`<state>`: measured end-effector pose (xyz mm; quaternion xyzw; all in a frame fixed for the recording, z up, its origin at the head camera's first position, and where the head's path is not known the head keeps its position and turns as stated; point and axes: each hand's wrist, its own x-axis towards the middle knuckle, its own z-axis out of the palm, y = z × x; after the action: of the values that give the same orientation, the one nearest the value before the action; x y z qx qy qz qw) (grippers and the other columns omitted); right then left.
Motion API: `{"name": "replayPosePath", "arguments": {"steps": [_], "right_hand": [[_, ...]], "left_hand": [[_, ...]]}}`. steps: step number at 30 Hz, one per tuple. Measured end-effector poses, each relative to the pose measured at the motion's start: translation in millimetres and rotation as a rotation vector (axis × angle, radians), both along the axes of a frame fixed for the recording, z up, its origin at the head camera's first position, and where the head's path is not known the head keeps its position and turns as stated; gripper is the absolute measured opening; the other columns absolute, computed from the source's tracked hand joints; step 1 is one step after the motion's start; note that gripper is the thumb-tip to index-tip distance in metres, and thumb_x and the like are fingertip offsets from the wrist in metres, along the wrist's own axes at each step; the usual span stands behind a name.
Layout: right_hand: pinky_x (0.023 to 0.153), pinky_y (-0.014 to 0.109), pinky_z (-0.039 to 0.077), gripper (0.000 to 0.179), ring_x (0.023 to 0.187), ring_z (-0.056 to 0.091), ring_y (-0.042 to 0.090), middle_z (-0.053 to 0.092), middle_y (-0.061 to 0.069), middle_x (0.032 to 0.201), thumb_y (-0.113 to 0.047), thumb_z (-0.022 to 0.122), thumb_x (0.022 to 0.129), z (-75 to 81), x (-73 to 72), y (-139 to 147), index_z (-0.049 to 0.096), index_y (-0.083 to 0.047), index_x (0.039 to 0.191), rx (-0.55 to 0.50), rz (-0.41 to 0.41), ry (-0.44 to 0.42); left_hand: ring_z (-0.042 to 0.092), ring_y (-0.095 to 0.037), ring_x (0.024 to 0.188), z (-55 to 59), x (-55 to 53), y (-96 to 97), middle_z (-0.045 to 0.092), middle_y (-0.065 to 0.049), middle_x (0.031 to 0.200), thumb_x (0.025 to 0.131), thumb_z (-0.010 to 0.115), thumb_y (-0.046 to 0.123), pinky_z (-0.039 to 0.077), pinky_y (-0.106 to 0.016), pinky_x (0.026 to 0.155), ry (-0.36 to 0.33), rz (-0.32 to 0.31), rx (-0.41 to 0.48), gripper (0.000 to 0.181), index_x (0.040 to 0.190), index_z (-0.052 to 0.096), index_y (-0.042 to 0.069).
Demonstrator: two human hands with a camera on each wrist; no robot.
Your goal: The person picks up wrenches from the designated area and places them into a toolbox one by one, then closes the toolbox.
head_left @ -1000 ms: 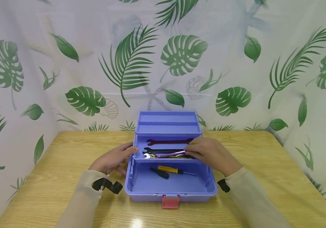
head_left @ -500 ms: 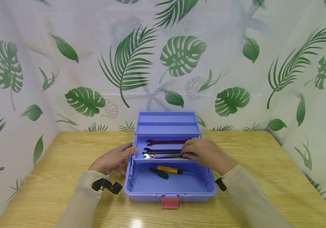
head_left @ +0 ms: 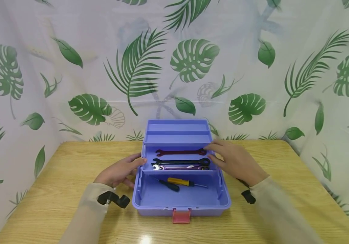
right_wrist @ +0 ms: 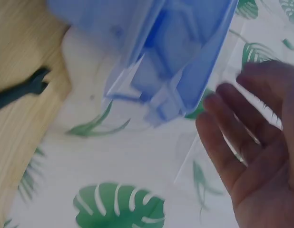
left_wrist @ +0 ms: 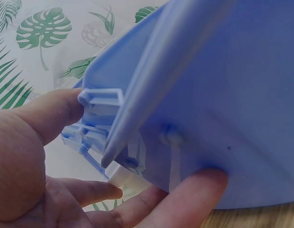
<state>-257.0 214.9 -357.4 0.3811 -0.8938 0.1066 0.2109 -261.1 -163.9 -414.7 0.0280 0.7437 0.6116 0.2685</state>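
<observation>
An opened blue toolbox [head_left: 136, 203] stands on the table with its tray raised. My left hand [head_left: 122, 171] grips the toolbox at its left end, thumb over the tray's edge and fingers against the outer side wall in the left wrist view. My right hand [head_left: 238, 162] is at the tray's right end with loose fingers and nothing in them. Inside the tray lie a red wrench [head_left: 180, 152], a black wrench [head_left: 180, 162] and a purple wrench [head_left: 178, 167] close to the front lip. The right wrist view shows the right hand [right_wrist: 261, 142] apart from the toolbox.
On the toolbox floor lie a yellow-handled screwdriver [head_left: 178, 182] and a black-handled screwdriver [head_left: 171, 185]. A red latch [head_left: 181, 216] hangs at the front. In the right wrist view, a dark wrench end [right_wrist: 33, 86] lies over the wooden table [right_wrist: 23, 47]. A leaf-print curtain [head_left: 101, 67] hangs behind.
My right hand has let go of the purple wrench and drawn back to the right; the wrench now lies in the tray. The left hand stays in place.
</observation>
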Motion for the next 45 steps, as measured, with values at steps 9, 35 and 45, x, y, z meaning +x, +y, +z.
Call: {"name": "replayPosePath", "arguments": {"steps": [9, 35, 45], "right_hand": [[0.081, 0.051, 0.051, 0.046, 0.101, 0.06, 0.033, 0.061, 0.015, 0.116, -0.031, 0.065, 0.088, 9.3, 8.7, 46, 0.056, -0.004, 0.125, 0.1, -0.423, -0.365], [0.045, 0.03, 0.037, 0.017, 0.054, 0.044, 0.018, 0.052, 0.003, 0.061, 0.004, 0.053, 0.085, -50.0, 25.4, 75, 0.056, -0.007, 0.073, 0.303, -0.64, -0.596], [0.046, 0.036, 0.043, 0.023, 0.055, 0.045, 0.019, 0.056, 0.005, 0.063, 0.003, 0.049, 0.087, -48.6, 10.4, 65, 0.058, -0.007, 0.068, 0.317, -0.687, -0.594]], "left_hand": [[0.061, -0.032, 0.106, -0.6, -0.5, 1.3, 0.059, -0.013, 0.124, 0.089, 0.059, 0.052, 0.057, -0.05, 0.067, 0.002, 0.001, 0.002, 0.074, 0.149, 0.026, 0.024], [0.061, -0.031, 0.107, -2.2, -0.9, 0.5, 0.058, -0.011, 0.127, 0.089, 0.058, 0.053, 0.058, -0.048, 0.066, 0.003, 0.02, -0.015, 0.074, 0.149, 0.026, 0.024], [0.061, -0.031, 0.107, -4.0, -1.7, 1.0, 0.057, -0.011, 0.127, 0.088, 0.059, 0.054, 0.057, -0.049, 0.065, 0.006, 0.023, -0.008, 0.075, 0.149, 0.027, 0.024]]}}
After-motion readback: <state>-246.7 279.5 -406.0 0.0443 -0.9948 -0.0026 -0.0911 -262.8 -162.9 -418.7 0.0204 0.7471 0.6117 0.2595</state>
